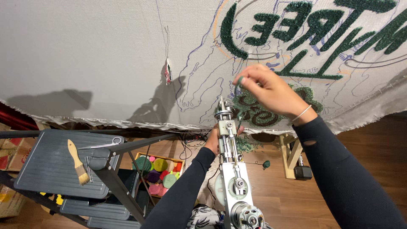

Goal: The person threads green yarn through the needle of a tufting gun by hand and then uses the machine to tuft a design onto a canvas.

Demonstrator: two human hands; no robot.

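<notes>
My right hand [271, 91], centre frame, pinches the green yarn [238, 87] above the tufting gun [232, 169]; my left hand [213, 140] grips its body (keep the strand taut, the nose steady).

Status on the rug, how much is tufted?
Done: the green lettering and a green swirl are filled. In hand: right hand pinches green yarn above the tufting gun; left hand grips the gun. Left: the drawn outlines across the bare cloth remain unfilled.
</notes>
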